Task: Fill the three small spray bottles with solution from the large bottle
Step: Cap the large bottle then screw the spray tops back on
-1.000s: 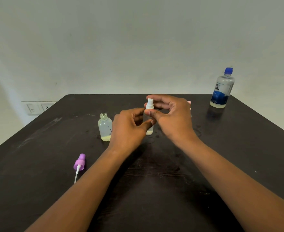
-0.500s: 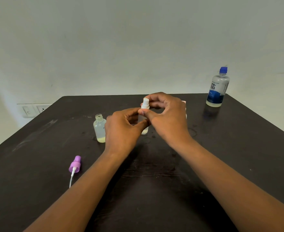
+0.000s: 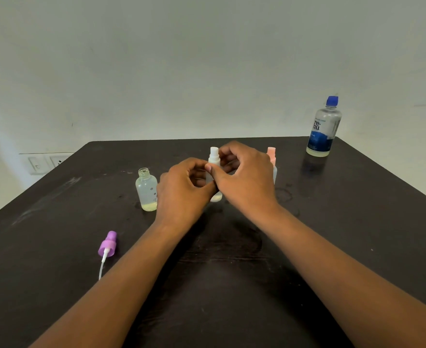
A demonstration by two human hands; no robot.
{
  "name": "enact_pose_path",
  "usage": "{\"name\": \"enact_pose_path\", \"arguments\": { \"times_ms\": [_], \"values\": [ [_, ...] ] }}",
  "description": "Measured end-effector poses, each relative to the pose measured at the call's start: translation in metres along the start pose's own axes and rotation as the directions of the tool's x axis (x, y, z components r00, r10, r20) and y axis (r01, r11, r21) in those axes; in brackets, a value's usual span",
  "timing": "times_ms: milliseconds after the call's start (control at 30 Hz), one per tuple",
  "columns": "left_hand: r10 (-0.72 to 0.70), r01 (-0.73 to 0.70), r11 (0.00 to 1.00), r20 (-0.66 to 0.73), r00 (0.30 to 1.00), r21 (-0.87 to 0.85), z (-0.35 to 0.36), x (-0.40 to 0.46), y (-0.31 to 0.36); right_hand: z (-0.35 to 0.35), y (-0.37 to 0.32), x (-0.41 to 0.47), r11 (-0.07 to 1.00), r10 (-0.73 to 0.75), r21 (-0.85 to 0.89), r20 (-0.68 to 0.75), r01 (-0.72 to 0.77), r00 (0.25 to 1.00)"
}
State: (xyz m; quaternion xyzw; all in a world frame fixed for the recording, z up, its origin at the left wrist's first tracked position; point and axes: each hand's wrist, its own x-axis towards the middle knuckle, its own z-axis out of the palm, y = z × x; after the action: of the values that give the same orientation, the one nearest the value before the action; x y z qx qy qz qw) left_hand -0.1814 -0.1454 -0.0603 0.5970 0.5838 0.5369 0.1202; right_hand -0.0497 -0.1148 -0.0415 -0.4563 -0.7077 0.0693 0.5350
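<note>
Fingers of both hands curl around the white-capped spray bottle (image 3: 215, 169) mid-table.

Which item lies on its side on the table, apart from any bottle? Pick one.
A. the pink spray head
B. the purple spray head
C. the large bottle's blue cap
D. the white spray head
B: the purple spray head lies on the table with its tube trailing, while the open small bottle stands capless nearby.
</note>
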Motion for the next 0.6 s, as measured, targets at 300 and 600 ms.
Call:
{"name": "enact_pose_path", "arguments": {
  "times_ms": [300,600],
  "values": [
    [0.023,-0.022,1.0,0.161,0.987,-0.012,0.002,0.001,-0.002,0.006,0.015,0.001,0.998,0.045,-0.033,0.031,-0.044,0.999],
    [0.007,-0.001,0.999,0.163,0.987,-0.035,0.002,0.0,0.0,0.007,0.02,0.001,0.998,0.069,0.009,0.053,-0.07,0.996]
  ]
}}
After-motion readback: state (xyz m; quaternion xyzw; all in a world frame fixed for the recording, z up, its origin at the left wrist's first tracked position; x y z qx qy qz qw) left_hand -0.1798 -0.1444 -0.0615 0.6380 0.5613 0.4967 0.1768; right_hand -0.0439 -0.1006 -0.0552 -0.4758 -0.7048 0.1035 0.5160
